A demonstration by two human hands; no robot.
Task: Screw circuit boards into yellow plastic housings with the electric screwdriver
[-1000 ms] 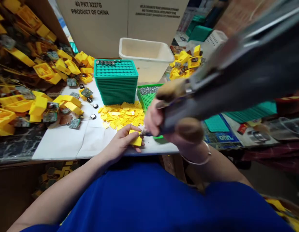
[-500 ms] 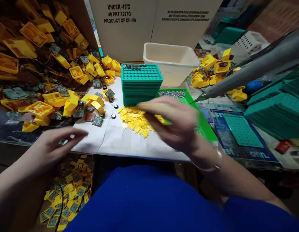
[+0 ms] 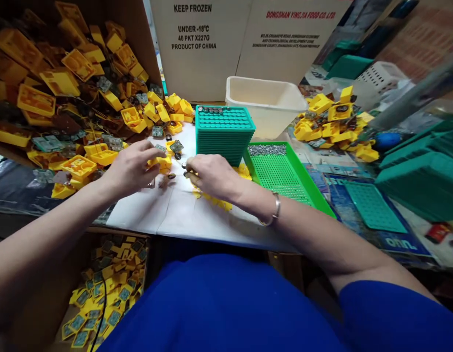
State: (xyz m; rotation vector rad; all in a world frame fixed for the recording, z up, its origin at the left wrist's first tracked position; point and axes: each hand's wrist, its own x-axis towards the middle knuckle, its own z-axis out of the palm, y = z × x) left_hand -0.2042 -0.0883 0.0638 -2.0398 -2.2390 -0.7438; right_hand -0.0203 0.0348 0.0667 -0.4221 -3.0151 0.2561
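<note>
My left hand (image 3: 133,165) reaches over the near edge of the parts heap, fingers curved and apart, close to a yellow plastic casing (image 3: 163,164). Whether it touches the casing is hard to see. Fingertips pinched, my right hand (image 3: 213,176) is at a small dark round disc (image 3: 184,166) on the white sheet (image 3: 138,210). Another dark disc (image 3: 171,176) lies between the hands, beside a blurred small part. Behind the right hand rises a stack of teal trays (image 3: 224,137), with several discs in the top one. Small yellow plastic pieces (image 3: 244,171) are partly hidden under that hand.
A big carton (image 3: 155,58) of yellow casings and circuit boards stands at left. A green perforated tray (image 3: 277,171) and a whitish plastic tub (image 3: 266,98) are right of the stack. More yellow casings (image 3: 329,117) lie farther right. Another carton (image 3: 145,274) sits below the table edge.
My left hand has moved up and right to the parts heap. My right hand has moved left past the yellow pieces to the discs. The view has shifted slightly.
</note>
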